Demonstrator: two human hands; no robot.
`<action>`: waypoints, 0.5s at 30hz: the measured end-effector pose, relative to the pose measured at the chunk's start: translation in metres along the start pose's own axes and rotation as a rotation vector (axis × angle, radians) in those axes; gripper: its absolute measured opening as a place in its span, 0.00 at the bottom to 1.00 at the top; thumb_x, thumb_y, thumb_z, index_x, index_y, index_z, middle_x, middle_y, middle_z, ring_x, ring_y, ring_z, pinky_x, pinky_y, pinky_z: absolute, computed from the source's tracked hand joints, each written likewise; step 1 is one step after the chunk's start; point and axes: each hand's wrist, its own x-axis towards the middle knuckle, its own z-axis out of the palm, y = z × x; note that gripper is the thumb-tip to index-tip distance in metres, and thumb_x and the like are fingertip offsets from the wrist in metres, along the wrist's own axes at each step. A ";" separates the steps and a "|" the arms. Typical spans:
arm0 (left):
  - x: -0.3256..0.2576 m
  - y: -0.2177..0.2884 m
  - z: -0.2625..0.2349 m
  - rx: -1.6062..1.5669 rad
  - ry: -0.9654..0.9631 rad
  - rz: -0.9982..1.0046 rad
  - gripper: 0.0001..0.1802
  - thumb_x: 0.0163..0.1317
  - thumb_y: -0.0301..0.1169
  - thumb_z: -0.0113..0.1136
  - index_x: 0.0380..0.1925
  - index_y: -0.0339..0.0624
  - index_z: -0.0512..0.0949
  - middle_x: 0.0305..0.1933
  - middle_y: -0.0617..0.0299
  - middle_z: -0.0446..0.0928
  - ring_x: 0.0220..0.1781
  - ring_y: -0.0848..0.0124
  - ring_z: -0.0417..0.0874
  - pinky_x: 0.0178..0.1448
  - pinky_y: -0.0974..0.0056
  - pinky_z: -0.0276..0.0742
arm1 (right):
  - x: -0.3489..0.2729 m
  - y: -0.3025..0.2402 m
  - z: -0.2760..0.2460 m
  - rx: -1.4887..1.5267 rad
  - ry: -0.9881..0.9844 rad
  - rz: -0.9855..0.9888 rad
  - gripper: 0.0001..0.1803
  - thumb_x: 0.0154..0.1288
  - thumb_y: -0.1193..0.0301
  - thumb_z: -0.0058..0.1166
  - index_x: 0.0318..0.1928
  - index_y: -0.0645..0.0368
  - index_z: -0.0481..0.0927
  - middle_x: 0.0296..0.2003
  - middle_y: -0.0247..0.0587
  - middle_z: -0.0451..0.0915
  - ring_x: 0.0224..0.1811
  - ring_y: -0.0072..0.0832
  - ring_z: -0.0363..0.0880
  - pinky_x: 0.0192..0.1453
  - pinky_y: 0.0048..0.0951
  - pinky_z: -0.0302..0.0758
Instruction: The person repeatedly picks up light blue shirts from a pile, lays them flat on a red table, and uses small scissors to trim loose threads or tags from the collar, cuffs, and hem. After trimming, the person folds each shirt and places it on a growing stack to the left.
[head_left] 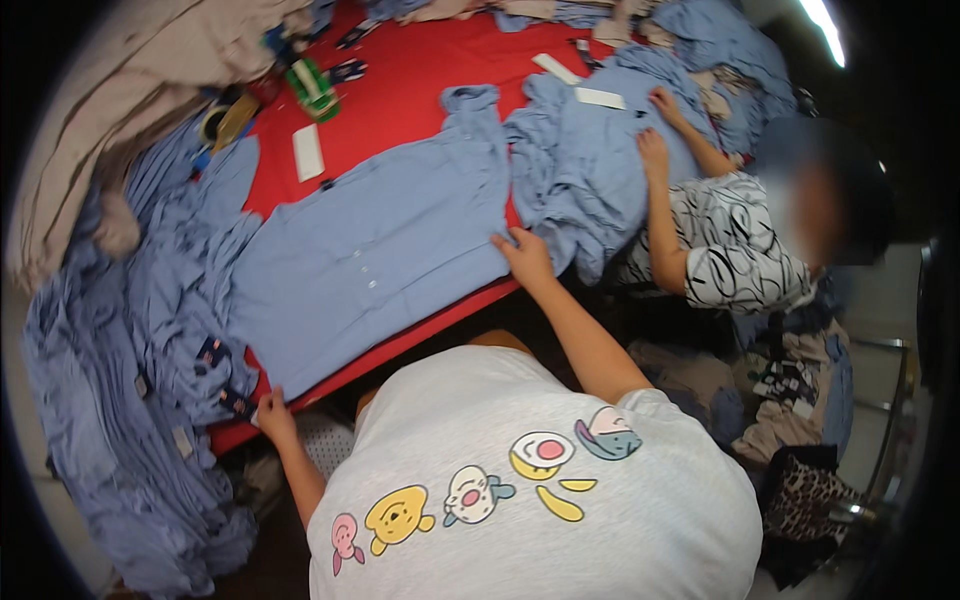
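Note:
A light blue button-front shirt [375, 245] lies spread out on the red-covered table [395, 55], its small pale buttons near the middle. At its near left corner my left hand [275, 412] is closed, pinching the edge of the cloth. Farther right, my right hand [526, 256] grips the shirt's near edge, the thumb and fingertips at the fabric. A dark tag [238, 403] on neighbouring blue cloth is close to my left hand.
Blue garments [180, 260] heap up at the left. At right, a person [735, 225] handles another blue shirt [585, 160]. A white card [308, 152], a green object [312, 90] and a tape roll [213, 122] are on the table's far side. Beige cloth [110, 100] is piled at far left.

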 end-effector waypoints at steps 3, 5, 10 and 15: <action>0.025 0.017 -0.025 0.285 0.097 0.196 0.19 0.69 0.40 0.65 0.29 0.31 0.80 0.25 0.57 0.77 0.30 0.66 0.75 0.39 0.58 0.73 | -0.012 0.001 0.020 -0.070 0.041 -0.225 0.20 0.69 0.52 0.60 0.35 0.58 0.81 0.34 0.52 0.83 0.37 0.52 0.84 0.41 0.52 0.78; 0.021 0.032 -0.020 0.383 0.165 0.213 0.23 0.67 0.42 0.64 0.33 0.26 0.81 0.33 0.45 0.84 0.33 0.56 0.77 0.45 0.53 0.74 | -0.008 -0.017 0.015 -0.108 -0.046 -0.253 0.21 0.68 0.51 0.60 0.33 0.57 0.80 0.31 0.49 0.83 0.35 0.49 0.84 0.39 0.50 0.78; 0.023 0.062 0.012 0.748 0.260 0.079 0.41 0.62 0.60 0.64 0.55 0.29 0.80 0.61 0.38 0.78 0.62 0.42 0.78 0.66 0.46 0.73 | -0.005 -0.014 0.009 -0.081 -0.112 -0.276 0.19 0.64 0.52 0.63 0.36 0.56 0.79 0.30 0.45 0.82 0.33 0.45 0.85 0.37 0.47 0.79; 0.016 0.077 0.064 0.787 0.444 -0.153 0.52 0.59 0.67 0.63 0.66 0.29 0.69 0.73 0.40 0.67 0.72 0.37 0.69 0.71 0.30 0.62 | 0.017 0.000 0.015 -0.112 -0.146 -0.536 0.16 0.56 0.59 0.68 0.36 0.55 0.79 0.31 0.42 0.80 0.34 0.43 0.84 0.37 0.45 0.80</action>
